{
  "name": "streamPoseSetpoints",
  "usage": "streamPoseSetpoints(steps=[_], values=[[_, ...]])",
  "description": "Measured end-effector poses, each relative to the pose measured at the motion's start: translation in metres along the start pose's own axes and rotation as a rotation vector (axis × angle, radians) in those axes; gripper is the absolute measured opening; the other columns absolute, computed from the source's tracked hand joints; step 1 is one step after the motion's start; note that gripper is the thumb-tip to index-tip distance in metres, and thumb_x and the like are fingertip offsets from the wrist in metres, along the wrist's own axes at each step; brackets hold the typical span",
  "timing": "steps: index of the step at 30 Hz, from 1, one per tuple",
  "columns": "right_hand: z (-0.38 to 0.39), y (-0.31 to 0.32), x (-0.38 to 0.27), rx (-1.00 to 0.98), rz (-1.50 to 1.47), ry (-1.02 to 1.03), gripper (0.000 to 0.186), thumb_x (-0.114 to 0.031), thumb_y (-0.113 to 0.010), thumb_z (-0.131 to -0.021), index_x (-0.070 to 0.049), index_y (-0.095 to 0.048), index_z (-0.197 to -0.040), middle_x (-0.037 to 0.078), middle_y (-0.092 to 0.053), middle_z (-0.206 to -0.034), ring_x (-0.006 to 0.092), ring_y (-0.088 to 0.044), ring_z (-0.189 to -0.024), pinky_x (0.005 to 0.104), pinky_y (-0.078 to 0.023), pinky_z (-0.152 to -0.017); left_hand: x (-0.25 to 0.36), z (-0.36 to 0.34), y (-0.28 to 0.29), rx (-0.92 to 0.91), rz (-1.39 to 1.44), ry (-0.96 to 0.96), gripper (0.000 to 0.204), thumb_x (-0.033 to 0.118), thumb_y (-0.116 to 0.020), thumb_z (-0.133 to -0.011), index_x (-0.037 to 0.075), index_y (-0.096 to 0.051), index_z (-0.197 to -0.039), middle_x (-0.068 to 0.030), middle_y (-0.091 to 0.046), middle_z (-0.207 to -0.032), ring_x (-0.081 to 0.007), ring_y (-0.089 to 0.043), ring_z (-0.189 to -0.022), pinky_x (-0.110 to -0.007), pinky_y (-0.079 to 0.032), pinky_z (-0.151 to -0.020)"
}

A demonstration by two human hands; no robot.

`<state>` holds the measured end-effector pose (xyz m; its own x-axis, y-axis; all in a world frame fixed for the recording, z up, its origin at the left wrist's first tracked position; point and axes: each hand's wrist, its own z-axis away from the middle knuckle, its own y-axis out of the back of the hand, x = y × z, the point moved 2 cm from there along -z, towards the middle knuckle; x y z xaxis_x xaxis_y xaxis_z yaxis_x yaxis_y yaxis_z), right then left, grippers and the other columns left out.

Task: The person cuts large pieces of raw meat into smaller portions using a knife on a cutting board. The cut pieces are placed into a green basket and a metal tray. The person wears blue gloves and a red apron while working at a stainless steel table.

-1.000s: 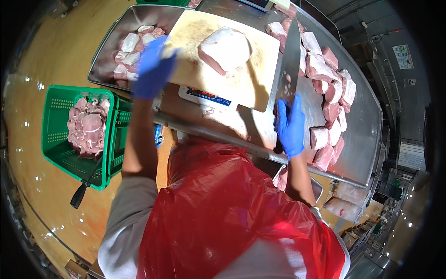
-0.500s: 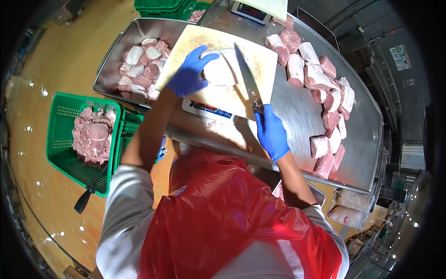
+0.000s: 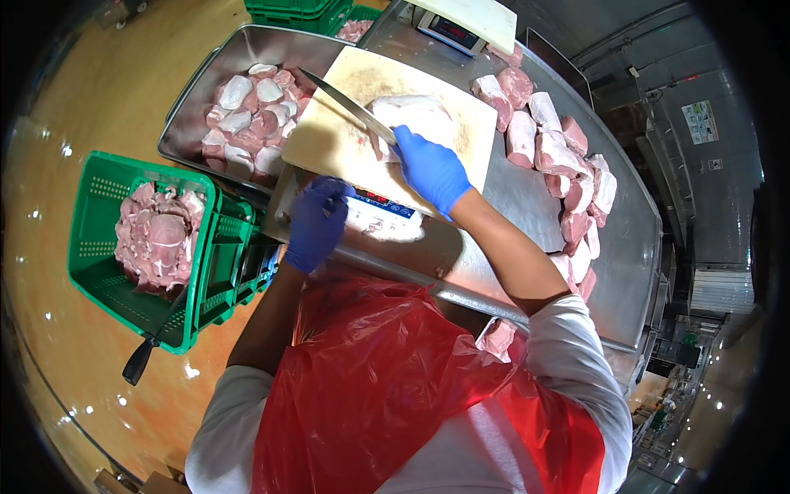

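Observation:
My right hand (image 3: 432, 173), in a blue glove, is closed round the handle of a long knife (image 3: 346, 100), its blade angled to the upper left across a pale slab of meat (image 3: 424, 115). The meat lies on a worn cream cutting board (image 3: 313, 140), partly hidden by knife and hand. Under the board's near edge shows a scale (image 3: 387, 211). My left hand (image 3: 321, 221), also gloved, is at that edge left of the scale's display, fingers curled; I cannot make out what, if anything, they hold.
A steel tray (image 3: 177, 128) of meat pieces sits left. Green crates (image 3: 99, 247) with trimmings and a black-handled tool (image 3: 140, 358) stand lower left. Several meat chunks (image 3: 559, 148) lie on the steel table (image 3: 625, 272). Another board (image 3: 485, 20) tops a scale behind. A red apron covers my front.
My right hand has carried the knife left and swung its blade across the meat. My left hand has come away from the meat, down to the board's near edge, fingers now curled.

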<state>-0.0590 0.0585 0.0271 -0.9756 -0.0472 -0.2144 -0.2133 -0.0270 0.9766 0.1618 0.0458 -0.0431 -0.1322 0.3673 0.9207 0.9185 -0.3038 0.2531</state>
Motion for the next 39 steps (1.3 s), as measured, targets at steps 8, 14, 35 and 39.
streamPoseSetpoints(steps=[8, 14, 35, 39], values=[[0.157, 0.039, 0.083, -0.356, 0.253, -0.150, 0.025, -0.015, -0.052, -0.096, -0.011, -0.049, -0.120, 0.024, -0.068, -0.097, 0.0423, -0.069, -0.081, 0.0523, -0.055, -0.066, -0.001, -0.016, 0.015, 0.135, -0.038, 0.110, 0.016, -0.002, -0.063, -0.082, 0.003, -0.069, -0.095, -0.0099, -0.066, -0.089, -0.0189, -0.062, -0.070, -0.031, -0.050, -0.067], [0.181, 0.055, 0.068, -0.164, -0.155, -0.122, 0.024, -0.024, -0.054, -0.101, -0.005, -0.048, -0.114, 0.026, -0.067, -0.090, 0.0494, -0.064, -0.080, 0.0562, -0.051, -0.067, 0.061, -0.019, -0.055, 0.137, -0.372, -0.442, 0.027, 0.018, -0.072, -0.084, 0.010, -0.065, -0.109, -0.0121, -0.063, -0.120, -0.0350, -0.059, -0.113, -0.047, -0.046, -0.097], [0.090, 0.012, 0.055, 0.338, -1.134, -0.412, 0.020, -0.020, -0.054, -0.105, -0.001, -0.053, -0.112, 0.007, -0.062, -0.082, 0.0114, -0.059, -0.063, 0.0286, -0.048, -0.052, -0.005, -0.049, 0.140, 0.246, -0.669, 0.073, 0.043, 0.002, -0.061, -0.088, -0.001, -0.059, -0.131, -0.0195, -0.063, -0.124, -0.0358, -0.061, -0.112, -0.041, -0.047, -0.100], [0.017, -0.005, 0.062, 0.506, -1.304, -0.266, 0.023, -0.015, -0.055, -0.103, 0.001, -0.051, -0.119, 0.010, -0.062, -0.094, 0.0156, -0.062, -0.065, 0.0303, -0.052, -0.056, -0.017, -0.133, -0.007, -0.037, -0.573, -0.925, 0.032, 0.017, -0.056, -0.099, 0.002, -0.061, -0.127, -0.0210, -0.063, -0.129, -0.0375, -0.062, -0.115, -0.041, -0.047, -0.102]])
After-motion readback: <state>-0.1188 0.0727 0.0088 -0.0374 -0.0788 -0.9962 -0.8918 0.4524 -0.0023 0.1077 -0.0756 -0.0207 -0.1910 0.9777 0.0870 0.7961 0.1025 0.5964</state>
